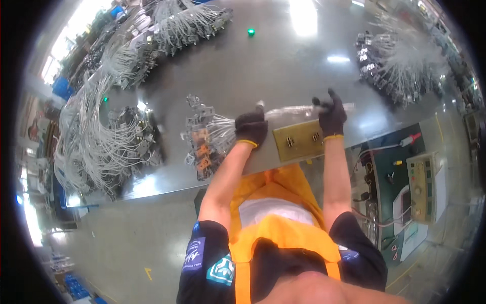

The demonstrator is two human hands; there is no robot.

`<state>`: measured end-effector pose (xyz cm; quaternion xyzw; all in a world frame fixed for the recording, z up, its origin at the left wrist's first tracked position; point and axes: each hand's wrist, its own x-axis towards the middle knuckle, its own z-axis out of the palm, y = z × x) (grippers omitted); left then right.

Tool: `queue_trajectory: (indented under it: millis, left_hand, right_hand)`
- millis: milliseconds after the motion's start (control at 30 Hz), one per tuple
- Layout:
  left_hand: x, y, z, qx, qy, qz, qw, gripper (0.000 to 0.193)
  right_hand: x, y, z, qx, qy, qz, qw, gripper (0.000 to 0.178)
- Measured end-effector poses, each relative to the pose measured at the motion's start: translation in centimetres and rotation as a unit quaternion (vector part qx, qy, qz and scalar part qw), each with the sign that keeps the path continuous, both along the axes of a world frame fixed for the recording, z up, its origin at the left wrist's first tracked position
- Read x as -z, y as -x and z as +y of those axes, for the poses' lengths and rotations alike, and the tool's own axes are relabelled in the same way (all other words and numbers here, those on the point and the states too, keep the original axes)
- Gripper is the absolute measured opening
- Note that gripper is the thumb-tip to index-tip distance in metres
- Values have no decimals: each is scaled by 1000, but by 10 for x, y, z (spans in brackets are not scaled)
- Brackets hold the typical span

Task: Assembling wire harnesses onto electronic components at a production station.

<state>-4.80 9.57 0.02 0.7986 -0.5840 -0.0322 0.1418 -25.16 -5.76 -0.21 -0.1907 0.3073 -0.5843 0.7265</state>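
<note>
Your left hand (251, 128), in a dark glove with a yellow cuff, is closed around a long, slender bundle of thin white wires (291, 110). The bundle lies crosswise above the grey, glossy worktable (283, 66), near its front edge, running from left of your left hand to just past your right hand.

Your right hand (331, 115), gloved alike, is at the bundle's right end. The index finger is raised and the fingers are partly spread; whether they pinch the wires cannot be told.

To the left of your left hand, the wires fan out to a cluster of small silver metal brackets (202, 143) with orange blocks (203, 150) among them, resting on the worktable.

Between your hands, on the near side of the bundle, lies a flat, rectangular brass-coloured plate (304, 145) with two dark, ribbed fittings (289, 142) on its upper face.

Far left: a large heap of white wires with metal ends (98, 137). Far right: a second heap of pale wires (410, 63), metal ends facing left.

Near right, beyond the worktable's edge: a dark green bench surface (387, 167) bearing a beige box-shaped instrument (421, 188) with a control panel.
</note>
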Motion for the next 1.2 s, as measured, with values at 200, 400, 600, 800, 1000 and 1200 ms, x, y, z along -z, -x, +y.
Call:
queue_trajectory:
  millis: [200, 400, 600, 800, 1000, 1200]
  left_hand:
    - [-26, 33, -23, 56, 116, -26, 991, 49]
    - [16, 32, -37, 160, -27, 20, 987, 16]
    - [7, 20, -18, 180, -73, 9, 981, 23]
    - [31, 7, -33, 173, -95, 124, 972, 37]
    - [19, 14, -35, 212, -132, 126, 960, 33]
    - [-3, 26, -29, 265, -23, 91, 960, 23]
  right_hand:
    - [-76, -11, 46, 34, 153, 24, 987, 23]
    - [14, 8, 14, 98, 24, 41, 994, 24]
    - [37, -34, -24, 134, -110, 157, 972, 19]
    - [18, -115, -91, -114, 114, 519, 840, 13]
    - [-20, -193, -28, -367, 455, 693, 421, 28]
    - [-52, -154, -13, -583, 261, 463, 615, 80]
